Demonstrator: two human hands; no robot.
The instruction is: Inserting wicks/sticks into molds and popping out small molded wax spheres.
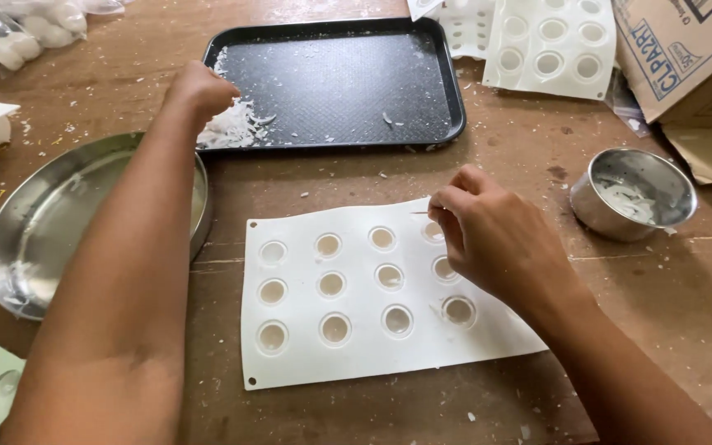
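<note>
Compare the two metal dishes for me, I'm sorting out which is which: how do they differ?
The big steel pan at the left is wide and shallow; the small steel bowl at the right is narrow with taller walls. The pan is partly hidden by the left hand's forearm; the bowl stands uncovered. The bowl holds white flakes; the pan looks nearly bare. Both are round and shiny.

Left hand [201,89] extended far forward, forearm stretched long, fingers curled under in loose fist, knuckles up. Right hand [488,235] nearer body, thumb and forefinger pinched together at tips, remaining fingers folded, wrist bent inward.
</note>
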